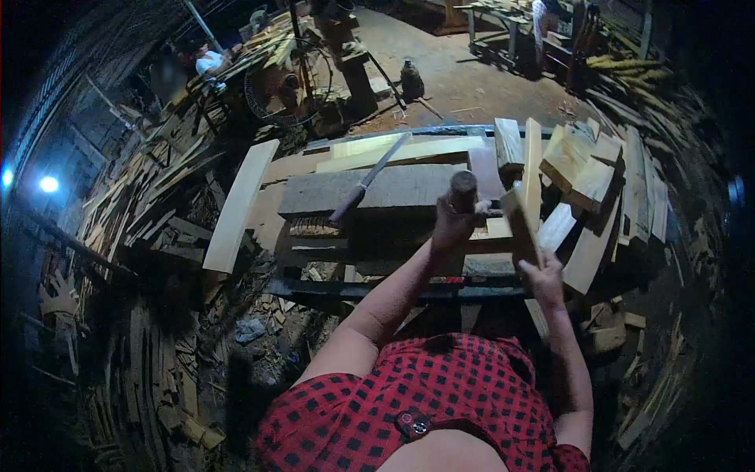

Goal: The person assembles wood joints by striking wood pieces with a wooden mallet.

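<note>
My left hand [454,228] is closed around a dark wooden handle [464,186] with a thick round end pointing up. Whatever lies below that grip is hidden. Just to the right, my right hand [544,277] grips the lower end of a flat wooden piece [521,226], held upright and tilted slightly. Both hands are over the front of the workbench. Behind my left hand a thick grey wooden beam [370,189] lies across the bench. Resting aslant on this beam is a long narrow tool [371,178] with a dark handle.
Stacked wood blocks [578,164] fill the bench's right side. A pale board [242,206] sticks out at its left. Scrap wood [153,193] lies in heaps on both sides. Beyond stand a large fan [289,88] and a seated person [211,63]; another person [543,31] is farther right.
</note>
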The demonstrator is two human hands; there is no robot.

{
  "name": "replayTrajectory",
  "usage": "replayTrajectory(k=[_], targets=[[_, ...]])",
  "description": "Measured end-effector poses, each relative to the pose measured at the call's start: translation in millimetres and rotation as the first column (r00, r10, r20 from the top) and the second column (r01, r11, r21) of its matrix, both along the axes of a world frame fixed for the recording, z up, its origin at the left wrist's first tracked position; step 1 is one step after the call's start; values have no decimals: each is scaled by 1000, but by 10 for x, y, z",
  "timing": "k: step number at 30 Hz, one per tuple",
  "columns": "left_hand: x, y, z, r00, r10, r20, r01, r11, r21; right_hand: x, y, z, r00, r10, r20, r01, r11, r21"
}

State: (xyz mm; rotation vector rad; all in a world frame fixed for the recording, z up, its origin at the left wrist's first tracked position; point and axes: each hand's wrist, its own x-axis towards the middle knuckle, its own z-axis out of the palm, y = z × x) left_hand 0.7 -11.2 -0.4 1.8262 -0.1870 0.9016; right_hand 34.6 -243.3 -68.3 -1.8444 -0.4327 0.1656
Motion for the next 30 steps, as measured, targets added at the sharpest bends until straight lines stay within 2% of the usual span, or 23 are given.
replayTrajectory(k=[1,2,3,4,5,6,8,9,10,12,14,16,17,19,20,21,22,23,24,26,28,29,30], targets=[[-8,9,-14,981,-68,-180,39,986,-160,-107,102,483,992,-1,126,-35,959,282],[-2,-2,4,982,-61,-177,32,986,-161,-132,17,715,994,-5,110,-35,936,351],[-1,-31,46,977,-162,-138,134,972,-195,-271,57,1145,996,-69,57,33,877,480],[-10,-57,100,960,-264,-97,237,945,-224,-226,-16,1265,993,-99,67,59,893,446],[-20,-52,195,958,-107,-267,133,988,83,-350,-23,1602,966,-188,176,117,930,349],[17,-71,161,959,-105,-264,131,988,82,-373,-17,1645,966,-185,180,114,930,349],[110,-125,60,982,-41,-185,97,948,303,-401,-4,1684,887,-245,391,140,951,277],[54,-143,122,954,-220,-205,231,973,28,-373,2,1658,802,-85,592,92,996,19],[76,-145,102,956,-212,-201,223,974,31,-338,7,1691,800,-80,595,83,996,21],[124,-139,43,989,-151,3,149,978,149,-304,21,1830,784,359,506,-185,914,-362],[119,-61,25,988,-136,-72,147,973,180,-354,21,1967,832,302,466,-131,922,-363],[127,-86,19,991,-129,-33,133,962,240,-373,-67,1971,931,161,327,-186,982,44],[116,-92,-26,955,-263,-135,273,960,57,-411,-40,1887,971,65,231,-120,965,234],[66,-93,87,923,8,-385,129,936,329,-221,-41,1500,928,-21,371,-91,955,281],[105,-40,-91,924,-132,-360,173,981,84,-214,-30,1479,952,89,293,-160,960,229],[164,2,-283,908,-271,-319,226,959,-170,-222,-16,1391,982,74,172,-100,984,148],[127,1,-114,968,144,-207,-25,871,490,-126,32,1089,900,46,433,-62,998,22],[63,-65,26,922,73,-380,47,954,297,-41,40,757,881,58,469,-124,986,111],[134,-47,-149,950,-248,-188,247,969,-28,-47,-14,604,914,80,398,-51,995,-83],[125,-113,-198,883,-235,-406,115,948,-298,-122,-53,496,992,17,127,4,987,-162],[125,-240,-215,896,-250,-367,127,937,-327,-137,8,252,1000,16,-5,-16,996,-91],[107,-254,-162,920,-217,-327,95,932,-350,-114,12,165,999,-9,44,15,989,-150],[86,-190,-88,947,-163,-278,50,927,-372,-73,39,112,1000,8,-17,-10,992,-129]])
